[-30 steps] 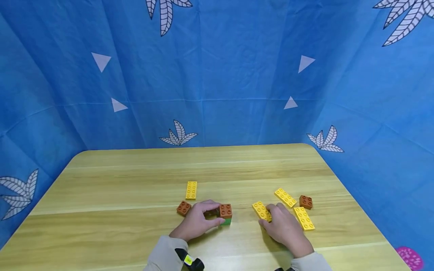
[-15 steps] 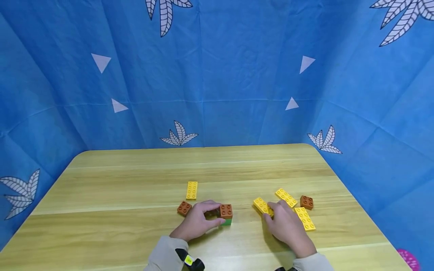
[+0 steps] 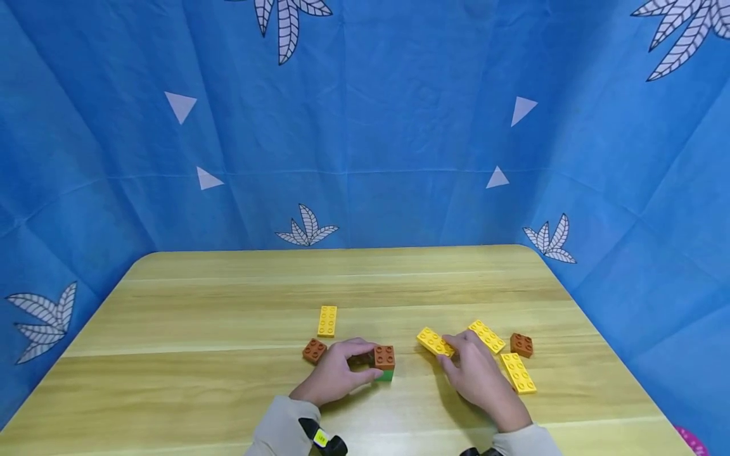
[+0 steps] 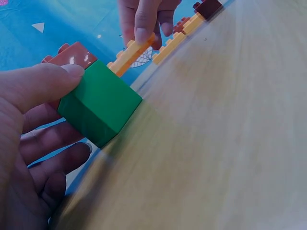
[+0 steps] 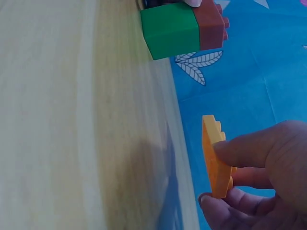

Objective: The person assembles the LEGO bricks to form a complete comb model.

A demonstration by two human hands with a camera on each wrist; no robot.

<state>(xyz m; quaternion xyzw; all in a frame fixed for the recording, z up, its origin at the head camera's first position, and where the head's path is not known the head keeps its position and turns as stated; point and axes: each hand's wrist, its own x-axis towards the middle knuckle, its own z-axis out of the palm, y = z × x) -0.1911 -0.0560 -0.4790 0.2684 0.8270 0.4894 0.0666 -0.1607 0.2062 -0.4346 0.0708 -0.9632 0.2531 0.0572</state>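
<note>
My left hand [image 3: 341, 372] grips a small stack, a brown block [image 3: 384, 357] on top of a green block [image 4: 103, 98], with the thumb across its near side. The stack stands upright at the middle of the table. To its right, my right hand [image 3: 474, 370] pinches a thin yellow plate brick [image 3: 435, 342] between thumb and fingers at one end. In the right wrist view this yellow brick [image 5: 214, 155] is held off the table, its studs facing away from the tabletop. A gap separates it from the stack.
Near my left hand lie a loose brown block [image 3: 314, 351] and a yellow brick [image 3: 327, 321]. Beyond my right hand are two more yellow bricks, one farther back [image 3: 486, 335] and one nearer [image 3: 518, 373], beside a brown block [image 3: 521, 345]. A blue curtain [image 3: 365, 126] hangs behind the table [image 3: 228, 291].
My right hand has lifted the yellow plate brick from the table and moved it slightly left and back. The left hand keeps its grip on the stack. The head view has shifted slightly.
</note>
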